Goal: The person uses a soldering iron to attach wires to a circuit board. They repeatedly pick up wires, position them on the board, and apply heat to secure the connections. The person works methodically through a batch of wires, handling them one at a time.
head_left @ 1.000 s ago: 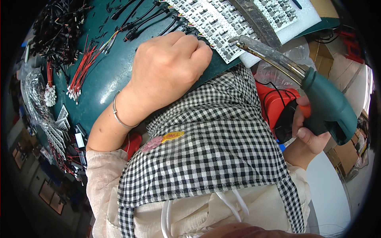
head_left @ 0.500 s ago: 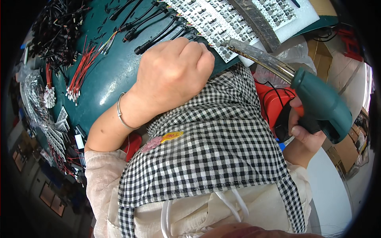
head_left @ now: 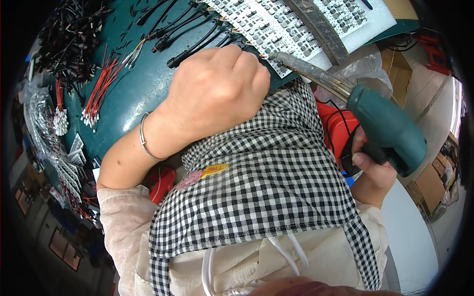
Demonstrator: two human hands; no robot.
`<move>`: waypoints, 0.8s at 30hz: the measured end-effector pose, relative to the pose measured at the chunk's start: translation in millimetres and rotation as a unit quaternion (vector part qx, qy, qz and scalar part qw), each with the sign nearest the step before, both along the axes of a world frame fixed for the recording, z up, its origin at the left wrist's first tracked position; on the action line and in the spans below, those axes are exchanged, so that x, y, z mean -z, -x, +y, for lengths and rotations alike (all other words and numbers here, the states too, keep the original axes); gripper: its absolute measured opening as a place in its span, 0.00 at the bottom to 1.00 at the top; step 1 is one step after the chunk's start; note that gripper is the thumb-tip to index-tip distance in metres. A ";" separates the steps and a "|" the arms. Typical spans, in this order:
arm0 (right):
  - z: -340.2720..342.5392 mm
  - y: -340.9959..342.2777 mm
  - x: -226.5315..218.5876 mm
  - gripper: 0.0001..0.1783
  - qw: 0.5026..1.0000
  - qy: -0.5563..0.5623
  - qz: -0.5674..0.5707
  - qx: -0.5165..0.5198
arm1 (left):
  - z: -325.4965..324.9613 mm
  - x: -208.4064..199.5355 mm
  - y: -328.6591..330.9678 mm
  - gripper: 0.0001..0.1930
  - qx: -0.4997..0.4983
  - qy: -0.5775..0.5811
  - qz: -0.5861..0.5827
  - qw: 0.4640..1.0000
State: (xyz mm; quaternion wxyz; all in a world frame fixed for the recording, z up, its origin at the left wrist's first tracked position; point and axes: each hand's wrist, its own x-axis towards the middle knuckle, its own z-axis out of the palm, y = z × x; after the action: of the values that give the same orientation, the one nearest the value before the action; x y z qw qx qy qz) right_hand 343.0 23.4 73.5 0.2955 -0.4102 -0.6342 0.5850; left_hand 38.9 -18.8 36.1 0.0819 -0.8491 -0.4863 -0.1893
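My right hand [head_left: 376, 165] is wrapped round the black handle of a green heat gun [head_left: 387, 126]. Its long metal nozzle [head_left: 316, 74] points left, with the tip by the corner of the white circuit boards [head_left: 264, 32]. My left hand [head_left: 219, 89] is closed in a fist at the table's near edge, back of the hand upward. Whatever its fingers may hold is hidden beneath it. Just beyond the fist lie black cables with round connectors [head_left: 185, 56], whose thin coloured wires run to the boards.
A dark metal bar [head_left: 318, 29] lies across the boards on the green table [head_left: 133, 98]. Red wires with white plugs [head_left: 101, 93] and a heap of black cables [head_left: 71, 42] are at left. Cardboard boxes [head_left: 429, 182] stand at right, and a red object [head_left: 338, 126] sits below the nozzle.
The heat gun and my right hand have shifted left, bringing the nozzle tip slightly closer to my left hand. My left fist has moved a little and stays closed.
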 end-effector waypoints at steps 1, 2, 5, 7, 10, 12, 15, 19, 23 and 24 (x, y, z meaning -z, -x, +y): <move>-1.8 2.3 0.1 0.20 1.000 -0.004 -0.002 0.005 | 0.2 0.0 -2.1 0.06 0.000 0.002 0.005 1.000; -3.6 4.5 0.1 0.19 1.000 -0.007 -0.003 0.009 | 0.1 -0.1 -4.0 0.06 -0.001 0.004 0.011 1.000; -2.9 7.6 -2.3 0.20 1.000 -0.006 -0.004 0.002 | -1.0 -2.3 -5.4 0.06 -0.011 0.016 0.034 0.999; -2.1 4.7 -1.1 0.20 1.000 -0.004 0.004 -0.003 | -2.5 -4.7 -7.6 0.06 -0.018 0.033 0.042 0.998; 2.3 -1.2 0.3 0.21 0.999 -0.027 -0.015 -0.044 | -1.4 -6.5 -8.7 0.07 -0.017 0.046 0.044 0.998; 3.8 -5.6 4.6 0.21 0.998 -0.032 -0.016 -0.054 | -1.9 -7.2 -9.2 0.07 -0.019 0.053 0.050 0.997; 10.4 -6.3 13.3 0.26 0.997 -0.009 0.046 -0.056 | -4.1 -7.9 -9.8 0.08 -0.025 0.059 0.062 0.996; 3.4 -2.7 6.5 0.36 0.990 0.073 0.113 0.049 | -2.9 -6.7 -9.5 0.09 -0.021 0.059 0.057 0.996; 8.7 1.5 8.2 0.39 0.992 0.032 0.111 0.052 | -1.9 -5.9 -10.5 0.09 -0.021 0.061 0.060 0.996; 9.8 2.5 8.8 0.40 0.992 0.024 0.111 0.047 | -2.4 -5.6 -10.6 0.09 -0.021 0.057 0.064 0.996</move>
State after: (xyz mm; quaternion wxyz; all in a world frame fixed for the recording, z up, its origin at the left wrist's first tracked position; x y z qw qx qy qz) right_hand 340.5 33.1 64.7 0.3816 -0.3792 -0.5630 0.6274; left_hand 49.4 -21.2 41.7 0.0684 -0.8521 -0.5081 -0.1048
